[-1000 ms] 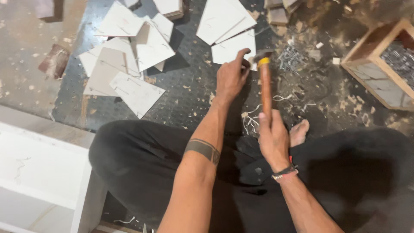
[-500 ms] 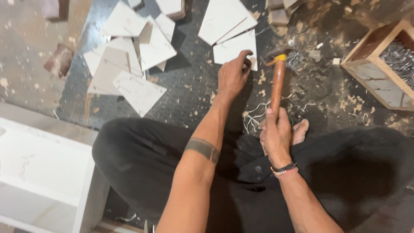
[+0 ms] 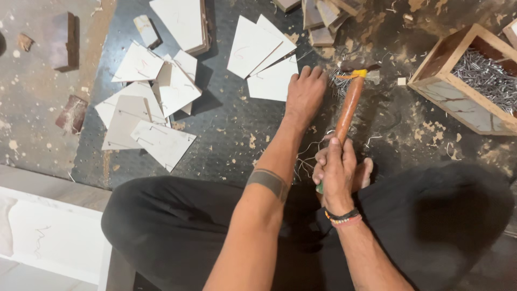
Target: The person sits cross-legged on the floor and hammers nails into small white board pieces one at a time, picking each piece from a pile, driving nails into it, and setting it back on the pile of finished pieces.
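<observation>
My right hand (image 3: 335, 168) grips the brown wooden handle of a hammer (image 3: 349, 103). The dark head with a yellow band is down on the floor beside a small heap of thin nails (image 3: 339, 82). My left hand (image 3: 305, 92) reaches forward, palm down, fingers curled at that nail heap, next to a white board piece (image 3: 274, 81). Whether its fingers pinch a nail is hidden. I sit cross-legged in black trousers, with a bare foot (image 3: 363, 173) just under my right hand.
Several white triangular board pieces (image 3: 153, 105) lie scattered at the left and top. At the right stands a wooden box (image 3: 455, 99) full of nails. Wood blocks (image 3: 322, 19) sit at the top, a white panel (image 3: 51, 237) at the lower left. Sawdust and bent nails litter the dark floor.
The hammer head has swung down and forward to the nail heap. My left hand has stayed at the same spot on the floor.
</observation>
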Motion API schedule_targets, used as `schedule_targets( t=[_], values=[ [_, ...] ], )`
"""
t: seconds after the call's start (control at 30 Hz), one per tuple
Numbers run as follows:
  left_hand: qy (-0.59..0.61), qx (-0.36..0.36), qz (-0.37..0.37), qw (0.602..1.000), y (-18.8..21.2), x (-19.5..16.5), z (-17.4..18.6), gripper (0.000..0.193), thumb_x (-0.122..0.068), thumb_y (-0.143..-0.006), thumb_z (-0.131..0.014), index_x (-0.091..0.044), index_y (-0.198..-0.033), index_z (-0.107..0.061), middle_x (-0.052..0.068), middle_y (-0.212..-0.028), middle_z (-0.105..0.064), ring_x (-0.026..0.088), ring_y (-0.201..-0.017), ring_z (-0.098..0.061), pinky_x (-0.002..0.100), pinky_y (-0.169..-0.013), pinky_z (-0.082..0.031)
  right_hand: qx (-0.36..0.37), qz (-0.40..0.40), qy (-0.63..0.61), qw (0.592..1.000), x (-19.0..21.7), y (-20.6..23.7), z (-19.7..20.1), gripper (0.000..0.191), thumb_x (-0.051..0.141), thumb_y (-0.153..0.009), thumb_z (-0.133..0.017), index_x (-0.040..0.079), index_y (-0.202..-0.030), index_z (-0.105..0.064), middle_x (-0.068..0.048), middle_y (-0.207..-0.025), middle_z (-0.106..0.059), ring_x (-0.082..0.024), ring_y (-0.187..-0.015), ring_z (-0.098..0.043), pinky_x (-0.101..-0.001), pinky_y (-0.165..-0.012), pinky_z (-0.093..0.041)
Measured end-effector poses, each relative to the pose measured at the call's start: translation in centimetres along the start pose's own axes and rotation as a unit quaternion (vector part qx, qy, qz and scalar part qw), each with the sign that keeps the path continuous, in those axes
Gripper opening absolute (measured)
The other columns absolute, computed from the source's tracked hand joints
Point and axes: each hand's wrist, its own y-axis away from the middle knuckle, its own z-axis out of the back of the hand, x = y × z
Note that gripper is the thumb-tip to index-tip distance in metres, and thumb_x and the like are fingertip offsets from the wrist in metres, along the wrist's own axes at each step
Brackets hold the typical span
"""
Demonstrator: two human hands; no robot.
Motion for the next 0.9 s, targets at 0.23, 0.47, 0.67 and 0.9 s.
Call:
schedule_targets(
  t=[0.23,0.47,0.67,0.9],
  values=[
    [0.007,0.004,0.004,1.000,0.0,1.0,1.0,0.013,-0.016,-0.088,-0.065,-0.009,-0.098,-0.067,0.006,-0.090,-0.067,0.026,-0.092,-0.067,0.045,-0.079,-0.049,-0.081,-0.055,0.054,0.994,2.4,-0.6,-3.1,0.033,0.035,-0.108,-0.037,0.008,-0.124,-0.048,-0.002,-0.075,-0.049,-0.010,-0.047,-0.045,-0.0252,-0.039,-0.039],
    [0.348,-0.013,0.308,0.886,4.5,7.9,7.4,0.029,-0.027,-0.092,-0.066,-0.008,-0.113,-0.074,0.009,-0.096,-0.080,0.027,-0.087,-0.078,0.038,-0.077,-0.057,-0.092,-0.117,0.136,0.979,1.8,-0.4,-4.4,0.027,0.032,-0.108,-0.045,0.007,-0.117,-0.050,0.000,-0.069,-0.045,-0.006,-0.044,-0.038,-0.0243,-0.037,-0.035],
    [0.321,-0.014,0.338,0.884,6.1,10.0,8.6,0.026,-0.030,-0.093,-0.068,-0.012,-0.111,-0.075,0.008,-0.098,-0.080,0.025,-0.090,-0.076,0.037,-0.081,-0.056,-0.066,-0.128,0.171,0.975,1.4,0.3,-4.9,0.026,0.032,-0.109,-0.044,0.008,-0.117,-0.050,0.001,-0.069,-0.044,-0.005,-0.044,-0.036,-0.0233,-0.038,-0.034],
    [0.249,-0.071,0.277,0.925,8.1,9.0,6.8,0.016,-0.020,-0.094,-0.072,-0.013,-0.107,-0.078,0.003,-0.103,-0.073,0.025,-0.101,-0.065,0.036,-0.089,-0.051,-0.053,-0.136,0.197,0.970,1.4,0.5,-5.0,0.025,0.031,-0.108,-0.044,0.009,-0.118,-0.050,0.000,-0.069,-0.044,-0.006,-0.043,-0.038,-0.0235,-0.038,-0.035]
  ],
)
